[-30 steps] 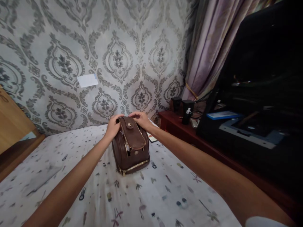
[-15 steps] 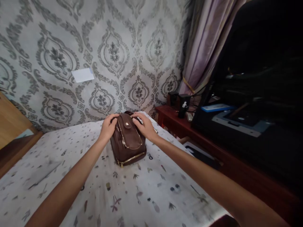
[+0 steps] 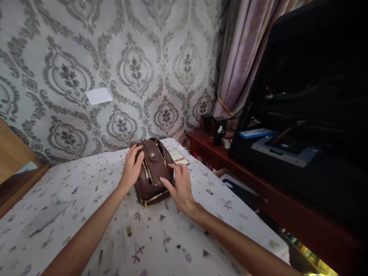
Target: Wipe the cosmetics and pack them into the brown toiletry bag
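Brown bag upright on bedsheet, left hand cupped flat on its side, right hand open-fingered against front; risk of tipping under uneven pressure

Brown bag with gold zips; white bedsheet scattered with small dark prints; grey wallpaper in damask pattern; mauve curtain; reddish-brown shelf.
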A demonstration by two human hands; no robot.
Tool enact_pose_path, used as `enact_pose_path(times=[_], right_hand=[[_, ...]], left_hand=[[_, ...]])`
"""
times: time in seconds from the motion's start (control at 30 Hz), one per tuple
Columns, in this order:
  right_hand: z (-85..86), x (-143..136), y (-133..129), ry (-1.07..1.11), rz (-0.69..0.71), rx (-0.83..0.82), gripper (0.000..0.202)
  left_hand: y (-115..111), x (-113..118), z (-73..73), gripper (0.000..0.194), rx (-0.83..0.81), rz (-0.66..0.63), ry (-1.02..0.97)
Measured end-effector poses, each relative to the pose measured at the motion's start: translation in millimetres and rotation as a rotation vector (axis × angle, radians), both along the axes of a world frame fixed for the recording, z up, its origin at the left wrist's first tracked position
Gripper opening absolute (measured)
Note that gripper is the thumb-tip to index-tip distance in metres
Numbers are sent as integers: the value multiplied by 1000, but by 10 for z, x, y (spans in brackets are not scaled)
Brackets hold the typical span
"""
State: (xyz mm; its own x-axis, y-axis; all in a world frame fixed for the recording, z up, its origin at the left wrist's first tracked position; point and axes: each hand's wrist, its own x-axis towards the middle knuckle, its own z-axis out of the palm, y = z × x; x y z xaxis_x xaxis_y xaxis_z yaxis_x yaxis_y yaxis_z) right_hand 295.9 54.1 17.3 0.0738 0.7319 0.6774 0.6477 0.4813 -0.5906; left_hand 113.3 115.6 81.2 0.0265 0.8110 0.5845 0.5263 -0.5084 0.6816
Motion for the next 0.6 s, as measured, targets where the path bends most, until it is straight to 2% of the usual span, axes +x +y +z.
enact_pose_path(times=[0.1, 0.2, 0.27, 0.4, 0.5, 0.6], right_hand=[[-44, -53, 101, -27, -54, 51, 46], [-77, -104, 127, -79, -59, 78, 50], [-93, -144, 110, -129, -45, 84, 53], [-133, -224, 80, -185, -32, 95, 60], [-186, -240, 91, -198, -31, 107, 65], [-242, -216, 107, -223, -13, 132, 72]], left_hand=[[13, -10, 31, 35, -6, -1, -55], [188, -93, 103, 31, -107, 39, -197], [433, -168, 150, 29, -201, 97, -275], [1072, -274, 186, 28, -463, 187, -315], [1455, -311, 177, 31, -647, 186, -294], [1694, -356, 178, 34, -738, 137, -256]])
